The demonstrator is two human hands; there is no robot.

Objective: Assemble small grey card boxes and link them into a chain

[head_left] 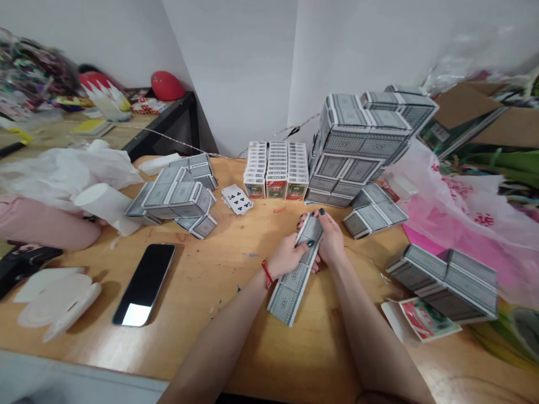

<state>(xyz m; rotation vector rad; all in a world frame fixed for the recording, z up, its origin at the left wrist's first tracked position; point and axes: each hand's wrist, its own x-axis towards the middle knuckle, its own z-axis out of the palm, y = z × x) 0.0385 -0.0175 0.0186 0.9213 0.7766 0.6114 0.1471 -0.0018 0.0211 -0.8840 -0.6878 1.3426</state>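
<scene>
A long strip of playing cards [287, 292], with grey patterned backs facing up, slants across the wooden table in front of me. My left hand [288, 255] grips its middle from the left, thumb pressed on top. At the far end my right hand [330, 238] closes round the right edge, its thumb near the corner; some fingers are hidden beneath. Just beyond stand three rows of boxed card packs [276, 168]. To their left lie a few loose cards [238, 199], a club card face up on top.
Grey card-patterned blocks form a tall stack [349, 140] at back right and a lower pile [172, 193] at left. More blocks [448, 278] and an opened card box [429, 320] lie at right. A phone [145, 283], white roll [103, 205] and pink bottle [46, 221] are on the left.
</scene>
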